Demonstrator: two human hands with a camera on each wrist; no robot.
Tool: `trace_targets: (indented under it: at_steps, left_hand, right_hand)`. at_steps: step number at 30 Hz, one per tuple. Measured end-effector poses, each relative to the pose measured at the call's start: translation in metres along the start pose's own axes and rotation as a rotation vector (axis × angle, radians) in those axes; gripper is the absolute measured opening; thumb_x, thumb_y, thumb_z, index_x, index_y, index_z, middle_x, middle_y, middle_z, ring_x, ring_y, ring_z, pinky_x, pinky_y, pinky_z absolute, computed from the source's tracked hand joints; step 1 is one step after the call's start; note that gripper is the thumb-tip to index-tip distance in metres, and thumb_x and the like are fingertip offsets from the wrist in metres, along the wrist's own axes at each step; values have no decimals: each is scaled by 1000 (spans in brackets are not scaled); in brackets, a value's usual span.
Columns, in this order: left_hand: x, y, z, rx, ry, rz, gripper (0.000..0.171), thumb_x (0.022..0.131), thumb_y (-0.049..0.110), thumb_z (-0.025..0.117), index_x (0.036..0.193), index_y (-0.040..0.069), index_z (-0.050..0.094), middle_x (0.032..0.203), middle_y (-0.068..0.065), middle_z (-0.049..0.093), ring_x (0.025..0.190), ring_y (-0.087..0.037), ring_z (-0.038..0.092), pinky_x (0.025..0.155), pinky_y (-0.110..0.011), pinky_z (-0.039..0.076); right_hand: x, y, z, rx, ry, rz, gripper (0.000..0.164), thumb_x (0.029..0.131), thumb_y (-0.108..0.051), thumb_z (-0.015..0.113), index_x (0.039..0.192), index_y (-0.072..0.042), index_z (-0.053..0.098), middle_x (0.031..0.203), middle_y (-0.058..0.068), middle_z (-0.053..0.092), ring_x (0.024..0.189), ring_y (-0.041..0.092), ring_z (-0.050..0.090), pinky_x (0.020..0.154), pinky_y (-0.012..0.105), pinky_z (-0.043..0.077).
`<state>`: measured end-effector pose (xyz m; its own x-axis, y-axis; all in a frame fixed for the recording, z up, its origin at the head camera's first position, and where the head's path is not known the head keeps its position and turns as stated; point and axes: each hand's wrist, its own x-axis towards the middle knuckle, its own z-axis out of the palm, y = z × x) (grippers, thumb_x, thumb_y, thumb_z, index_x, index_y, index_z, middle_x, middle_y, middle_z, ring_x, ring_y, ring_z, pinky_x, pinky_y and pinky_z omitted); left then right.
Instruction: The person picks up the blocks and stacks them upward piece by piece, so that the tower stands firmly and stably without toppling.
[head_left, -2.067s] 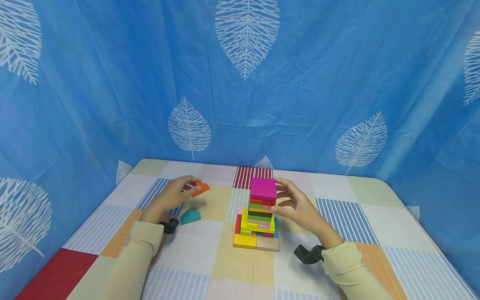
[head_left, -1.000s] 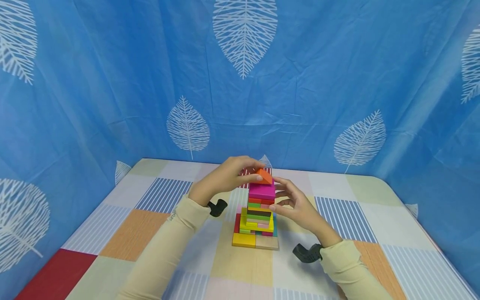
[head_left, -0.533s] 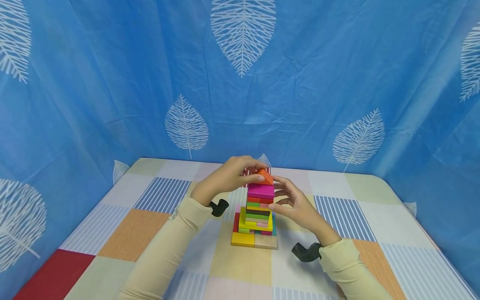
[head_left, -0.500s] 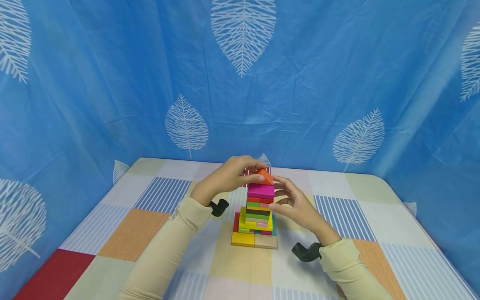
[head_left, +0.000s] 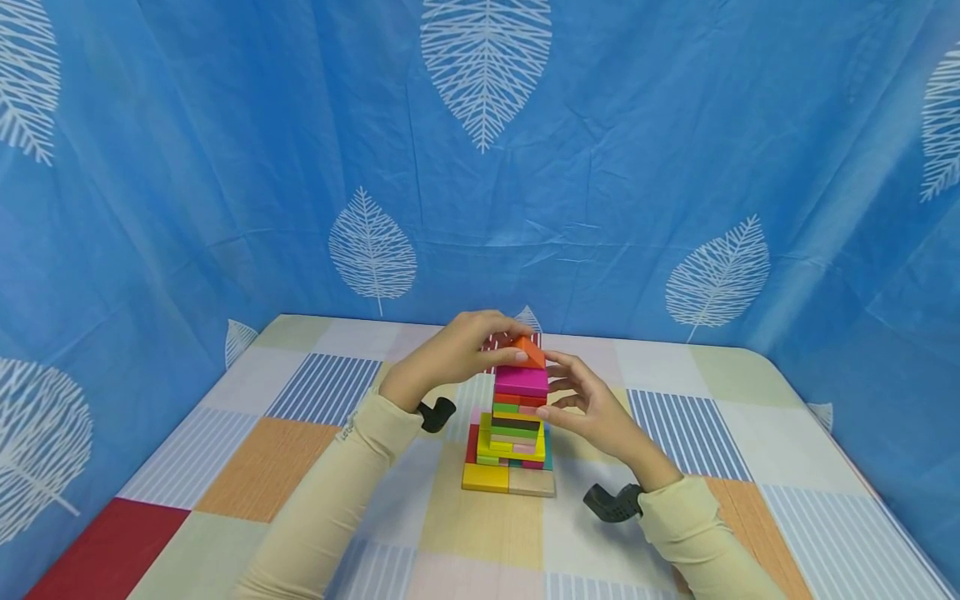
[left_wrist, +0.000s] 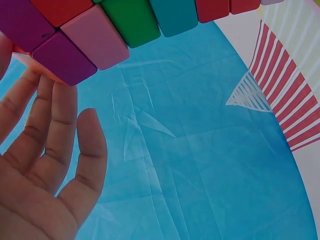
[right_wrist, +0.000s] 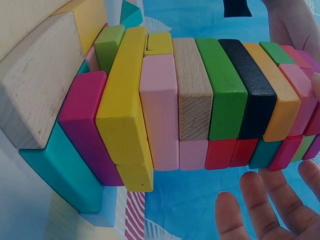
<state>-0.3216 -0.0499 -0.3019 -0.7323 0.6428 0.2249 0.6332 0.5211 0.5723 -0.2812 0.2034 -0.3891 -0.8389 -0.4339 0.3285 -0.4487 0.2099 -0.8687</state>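
A tower of coloured wooden blocks [head_left: 515, 426] stands mid-table in the head view. On its magenta top layer [head_left: 521, 382] sits an orange block [head_left: 534, 354], pointed at the top. My left hand [head_left: 461, 346] pinches this orange block from the left; the left wrist view shows several fingertips [left_wrist: 64, 95] against its far side. My right hand [head_left: 596, 417] cups the tower's upper right side, thumb in front and fingers behind. In the right wrist view its relaxed fingers [right_wrist: 256, 195] point at the upper layers, one tip right at the blocks.
A teal block [right_wrist: 131, 14] lies on the table beyond the tower in the right wrist view; in the head view my left arm covers its spot. The patchwork tablecloth [head_left: 480, 533] ends at a blue leaf-print curtain [head_left: 585, 167].
Over two seconds my left hand carries the orange block from the table's left side rightward onto the tower top. My right hand stays at the tower. Little differs in the last half second.
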Motion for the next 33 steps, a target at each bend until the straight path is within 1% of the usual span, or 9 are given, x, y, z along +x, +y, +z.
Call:
trace_targets:
  at_steps: [4, 7, 11, 15, 22, 25, 27, 29, 33]
  left_hand:
    - [-3, -1, -2, 5, 8, 8, 51, 104, 22, 75, 151, 7, 63, 132, -12, 71, 114, -26, 63, 97, -38, 59]
    - [-9, -3, -7, -9, 31, 14, 55, 104, 24, 75, 154, 7, 60, 141, -13, 68, 125, -30, 64, 106, -46, 56]
    - [-26, -13, -14, -30, 60, 8, 53, 104, 23, 75, 153, 6, 61, 148, -14, 66, 132, -34, 63, 112, -53, 51]
    - [-51, -32, -17, -38, 73, -22, 48, 105, 19, 74, 149, 3, 64, 141, -16, 69, 121, -33, 67, 108, -54, 53]
    - [-95, -69, -14, -114, 52, -120, 40, 107, 17, 70, 143, 2, 67, 136, -19, 71, 118, -34, 68, 107, -58, 52]
    - [-112, -83, -14, -135, 51, -157, 40, 107, 18, 70, 143, 1, 67, 136, -20, 70, 118, -36, 67, 106, -58, 52]
    - [-123, -90, -15, -149, 46, -191, 44, 105, 17, 73, 144, 0, 65, 138, -23, 68, 120, -39, 66, 105, -61, 51]
    - [-133, -98, -15, -141, 20, -231, 50, 102, 17, 77, 146, -3, 63, 141, -26, 66, 123, -43, 64, 105, -63, 50]
    - [-148, -109, -15, -100, -69, -314, 60, 95, 14, 84, 146, -8, 59, 144, -30, 62, 126, -49, 62, 105, -63, 52]
  right_hand:
    - [0, 0, 0, 0, -3, -4, 74, 98, -8, 78, 161, 0, 41, 148, 28, 55, 122, 38, 63, 99, 31, 58]
    - [0, 0, 0, -1, -3, -4, 74, 97, -8, 79, 161, 0, 41, 148, 28, 55, 121, 38, 63, 98, 32, 58]
    - [0, 0, 0, -12, -1, -3, 75, 96, -9, 80, 160, 0, 42, 147, 26, 57, 121, 37, 64, 98, 34, 58]
    - [0, 0, 1, -25, -3, -8, 75, 96, -10, 81, 160, -1, 43, 147, 26, 58, 122, 37, 64, 98, 34, 59]
    - [0, 1, 2, -26, -1, 2, 75, 95, -7, 81, 159, 1, 42, 146, 27, 58, 121, 39, 64, 97, 34, 58]
    - [0, 1, 2, -27, 2, 0, 76, 95, -6, 81, 159, 2, 42, 147, 28, 57, 121, 39, 64, 97, 33, 58]
    - [0, 1, 2, -26, 2, 1, 76, 95, -6, 81, 159, 2, 42, 146, 28, 57, 121, 40, 64, 97, 33, 59]
    - [0, 2, 2, -26, 2, 1, 76, 95, -6, 81, 159, 1, 42, 147, 27, 57, 121, 39, 64, 97, 33, 58]
    - [0, 3, 2, -23, -1, 1, 76, 95, -6, 81, 160, 1, 42, 147, 27, 57, 121, 38, 64, 97, 32, 58]
